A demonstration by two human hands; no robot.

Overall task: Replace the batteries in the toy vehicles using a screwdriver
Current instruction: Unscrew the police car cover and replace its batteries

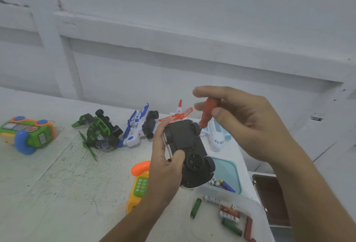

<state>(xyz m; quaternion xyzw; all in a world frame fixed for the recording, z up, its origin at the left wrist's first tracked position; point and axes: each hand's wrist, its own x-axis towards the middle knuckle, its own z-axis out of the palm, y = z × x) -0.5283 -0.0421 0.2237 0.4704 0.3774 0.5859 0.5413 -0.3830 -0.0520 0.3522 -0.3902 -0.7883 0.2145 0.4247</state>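
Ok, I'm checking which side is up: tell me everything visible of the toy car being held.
The toy car is upside down, lifted above the table: black plastic-looking underside, black wheels, a white body edge showing. The left hand grips its left side, thumb on the underside. The red-handled screwdriver, pinched in the right hand, points down at its far end.

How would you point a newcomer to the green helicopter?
On the white table, look along the row of toys near the wall. The helicopter lies second from the left, beside a blue-and-white toy. It alone is dark green, with black wheels and a green rotor blade.
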